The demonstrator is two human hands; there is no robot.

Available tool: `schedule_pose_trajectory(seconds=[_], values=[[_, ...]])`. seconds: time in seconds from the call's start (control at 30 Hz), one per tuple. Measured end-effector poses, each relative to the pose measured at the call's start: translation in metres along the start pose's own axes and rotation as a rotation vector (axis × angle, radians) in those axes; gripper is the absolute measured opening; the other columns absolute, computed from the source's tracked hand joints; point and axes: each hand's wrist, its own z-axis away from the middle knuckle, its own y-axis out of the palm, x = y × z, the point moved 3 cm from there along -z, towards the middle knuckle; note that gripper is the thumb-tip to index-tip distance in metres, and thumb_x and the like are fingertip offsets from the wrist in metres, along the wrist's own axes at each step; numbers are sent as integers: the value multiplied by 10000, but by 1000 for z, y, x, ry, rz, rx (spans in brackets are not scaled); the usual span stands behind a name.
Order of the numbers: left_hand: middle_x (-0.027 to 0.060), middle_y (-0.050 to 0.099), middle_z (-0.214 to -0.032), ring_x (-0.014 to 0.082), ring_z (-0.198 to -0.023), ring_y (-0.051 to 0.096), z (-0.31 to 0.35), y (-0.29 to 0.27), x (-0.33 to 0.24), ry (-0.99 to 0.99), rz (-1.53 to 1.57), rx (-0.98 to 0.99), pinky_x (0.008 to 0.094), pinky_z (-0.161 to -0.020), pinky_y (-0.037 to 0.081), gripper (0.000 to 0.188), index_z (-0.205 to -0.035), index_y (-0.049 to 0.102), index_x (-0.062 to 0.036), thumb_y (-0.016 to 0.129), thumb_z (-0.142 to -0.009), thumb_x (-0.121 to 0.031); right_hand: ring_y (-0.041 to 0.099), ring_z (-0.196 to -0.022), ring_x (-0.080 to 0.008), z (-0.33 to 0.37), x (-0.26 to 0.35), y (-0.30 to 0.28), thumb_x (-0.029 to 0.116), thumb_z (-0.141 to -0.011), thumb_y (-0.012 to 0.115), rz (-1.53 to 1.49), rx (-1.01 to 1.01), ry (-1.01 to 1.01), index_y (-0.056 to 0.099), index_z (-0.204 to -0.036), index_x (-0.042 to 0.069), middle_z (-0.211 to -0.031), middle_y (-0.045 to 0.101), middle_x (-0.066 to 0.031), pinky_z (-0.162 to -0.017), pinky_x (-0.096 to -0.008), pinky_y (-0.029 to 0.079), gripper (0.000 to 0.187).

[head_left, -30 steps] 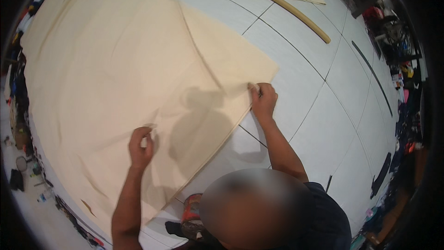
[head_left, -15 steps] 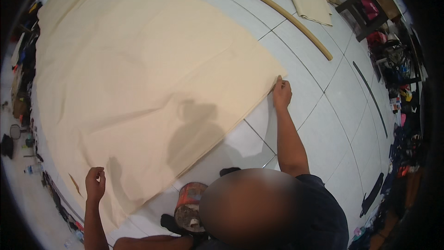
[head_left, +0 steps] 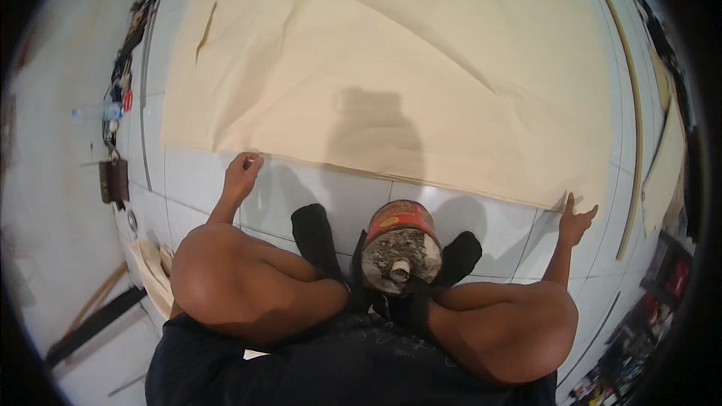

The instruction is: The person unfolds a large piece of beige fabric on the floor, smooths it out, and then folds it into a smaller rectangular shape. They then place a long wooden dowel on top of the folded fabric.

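Left hand (head_left: 242, 173): fingers curled, thumb and index nearly together, right at the near edge of the cream cloth (head_left: 451, 37). Can't tell if fabric is pinched between them. Right hand (head_left: 577, 222): thumb and fingers spread wide, fingertips at the same edge, close to its right corner. Nothing gripped there.

Cloth lies on the tile floor (head_left: 338, 199), spreading away from both hands; the near edge runs between them, sagging slightly toward the right hand. Long wrinkle (head_left: 459, 64) runs diagonally beyond and between the hands. Brown mark (head_left: 206, 30) lies well beyond the left hand; can't tell if it's a slit or a stain.

Risks, my read:
- Uneven pull. Left may have hold, right doesn't, so a tug could skew the edge and deepen the wrinkle.
- Snag or dirt. Rusty-looking can (head_left: 401, 240) sits between the hands, just on the body side of the edge, black socks (head_left: 316, 233) beside it. Dragging cloth inward would run it into both.
- Right side: pole (head_left: 633, 120) lies just outside the right hand; a wide outward sweep might knock it.
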Motion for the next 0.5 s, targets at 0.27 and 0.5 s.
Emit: schedule_pose_trajectory(seconds=[0.27,0.5], values=[[73,546,-908,143,-684,506,-32,3,47,-318,586,-437,279,-590,429,564,-1186,494,-39,672,-834,-442,492,-1158,-379,111,131,-23,305,-810,725,-5,305,-998,515,-1298,43,-1255,514,-214,-964,-453,412,592],[73,609,-1079,201,-968,534,-73,-53,41,-460,807,-280,273,-697,376,729,-1234,560,-54,538,-796,-636,438,-1266,-403,143,153,-20,293,-791,733,-9,583,-1071,511,-1298,22,-1360,460,-259,-1022,-478,386,616]])
